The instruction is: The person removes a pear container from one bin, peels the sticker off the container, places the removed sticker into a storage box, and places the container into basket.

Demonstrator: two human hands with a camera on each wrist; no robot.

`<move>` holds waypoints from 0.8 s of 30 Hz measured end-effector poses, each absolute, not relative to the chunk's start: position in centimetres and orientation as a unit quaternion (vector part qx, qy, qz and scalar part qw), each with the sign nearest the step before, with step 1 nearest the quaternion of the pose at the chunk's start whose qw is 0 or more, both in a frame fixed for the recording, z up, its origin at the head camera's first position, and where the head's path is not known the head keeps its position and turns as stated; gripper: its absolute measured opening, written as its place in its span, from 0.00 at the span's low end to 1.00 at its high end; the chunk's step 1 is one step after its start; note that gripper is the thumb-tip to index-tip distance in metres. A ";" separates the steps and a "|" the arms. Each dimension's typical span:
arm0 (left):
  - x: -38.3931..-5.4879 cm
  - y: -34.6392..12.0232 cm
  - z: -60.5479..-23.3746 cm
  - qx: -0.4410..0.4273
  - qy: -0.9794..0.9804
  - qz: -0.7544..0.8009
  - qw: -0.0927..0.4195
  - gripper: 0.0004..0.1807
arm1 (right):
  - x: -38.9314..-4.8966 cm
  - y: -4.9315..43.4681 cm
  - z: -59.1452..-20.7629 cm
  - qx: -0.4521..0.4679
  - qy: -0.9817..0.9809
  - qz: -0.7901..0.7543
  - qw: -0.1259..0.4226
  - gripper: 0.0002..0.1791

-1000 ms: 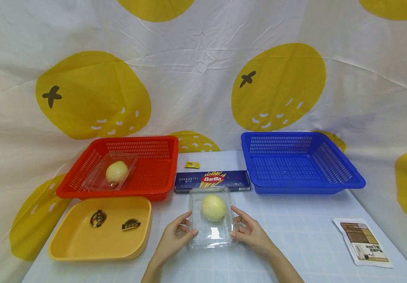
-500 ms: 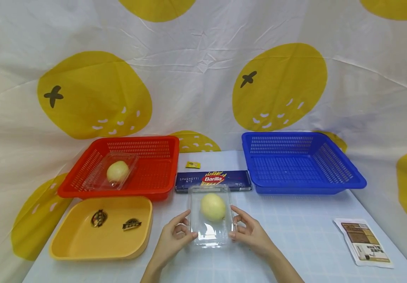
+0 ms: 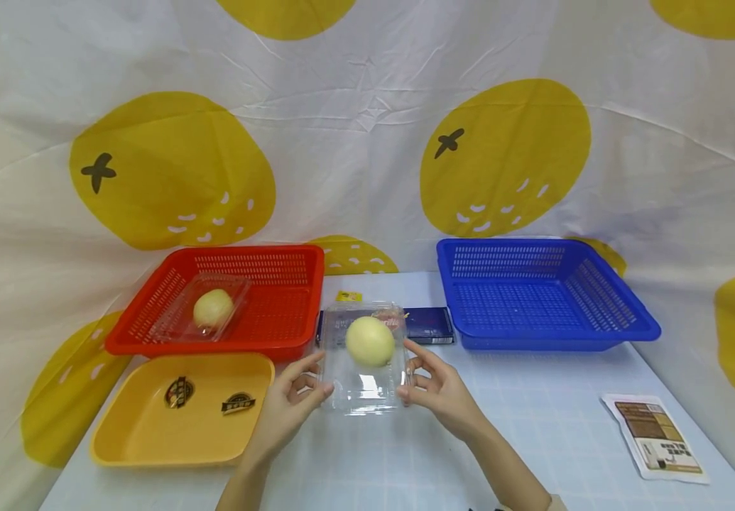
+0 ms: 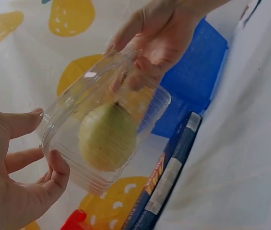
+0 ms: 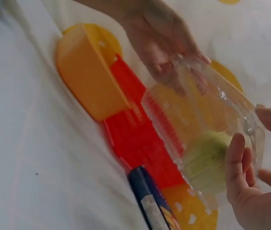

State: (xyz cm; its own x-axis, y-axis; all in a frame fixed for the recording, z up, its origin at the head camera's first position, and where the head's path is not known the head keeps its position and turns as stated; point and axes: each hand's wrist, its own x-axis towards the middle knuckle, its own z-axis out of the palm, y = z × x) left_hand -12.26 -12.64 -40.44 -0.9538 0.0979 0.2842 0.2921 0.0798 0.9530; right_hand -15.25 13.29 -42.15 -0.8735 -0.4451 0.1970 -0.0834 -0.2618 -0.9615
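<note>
Between my two hands is a clear plastic clamshell box (image 3: 362, 387) with one pale yellow-green round fruit (image 3: 370, 342) inside. My left hand (image 3: 290, 401) pinches its left edge, thumb on top and fingers below. On the opposite edge my right hand (image 3: 440, 390) pinches it the same way. Both wrist views show the box raised off the table, with the fruit (image 4: 107, 138) seen through its ribbed wall. A dark blue spaghetti box (image 3: 429, 325) lies behind, partly covered by the clamshell in the head view.
A red basket (image 3: 278, 348) at back left holds another clamshell with a similar fruit (image 3: 213, 309). In front of it stands a yellow tub (image 3: 182, 436) with two dark stickers. A blue basket (image 3: 549, 333) stands at back right, a flat packet (image 3: 656, 438) at right, a small yellow sachet (image 3: 349, 296) behind.
Both hands have lifted the clamshell with the fruit and carried it a little to the left and away from me. It now overlaps the spaghetti box more.
</note>
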 end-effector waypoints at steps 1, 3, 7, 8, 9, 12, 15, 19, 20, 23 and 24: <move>-12.4 -12.8 -40.1 -0.143 -0.732 -0.661 0.080 0.26 | -15.5 13.1 -41.8 -0.222 0.596 -0.763 0.118 0.45; -12.7 -13.3 -39.6 -0.151 -0.739 -0.651 0.089 0.26 | -15.9 12.7 -41.1 -0.225 0.595 -0.763 0.116 0.45; -13.1 -14.1 -38.4 -0.140 -0.755 -0.634 0.093 0.26 | -16.6 11.7 -39.9 -0.228 0.591 -0.766 0.111 0.45; -13.2 -14.4 -38.1 -0.135 -0.760 -0.629 0.092 0.26 | -16.8 11.5 -39.7 -0.227 0.590 -0.767 0.110 0.45; -13.3 -14.6 -37.9 -0.133 -0.763 -0.625 0.093 0.27 | -17.0 11.2 -39.4 -0.226 0.589 -0.768 0.109 0.45; -13.7 -15.4 -37.3 -0.132 -0.770 -0.616 0.100 0.27 | -17.6 10.2 -38.7 -0.224 0.590 -0.768 0.108 0.44; -14.1 -16.2 -36.7 -0.139 -0.771 -0.612 0.108 0.27 | -18.2 9.2 -38.3 -0.219 0.592 -0.768 0.106 0.44; -14.6 -16.9 -36.1 -0.118 -0.774 -0.610 0.119 0.25 | -19.0 7.8 -37.9 -0.210 0.601 -0.765 0.100 0.43; -14.7 -17.1 -36.0 -0.110 -0.775 -0.610 0.122 0.24 | -19.2 7.5 -37.8 -0.209 0.605 -0.762 0.097 0.42; -15.3 -17.4 -35.5 -0.081 -0.775 -0.612 0.134 0.23 | -20.0 6.6 -37.4 -0.202 0.617 -0.755 0.088 0.41; -15.5 -17.5 -35.3 -0.071 -0.777 -0.611 0.138 0.22 | -20.2 6.3 -37.2 -0.199 0.620 -0.754 0.085 0.41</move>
State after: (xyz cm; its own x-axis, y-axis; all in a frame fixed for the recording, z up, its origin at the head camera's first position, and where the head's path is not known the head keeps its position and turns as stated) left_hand -15.52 -17.47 -35.33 -0.9517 -0.0588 0.3013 0.2789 0.2443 0.9287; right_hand -20.25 6.30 -37.24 -0.9063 -0.3754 0.1943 -0.1184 -0.2158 -0.9692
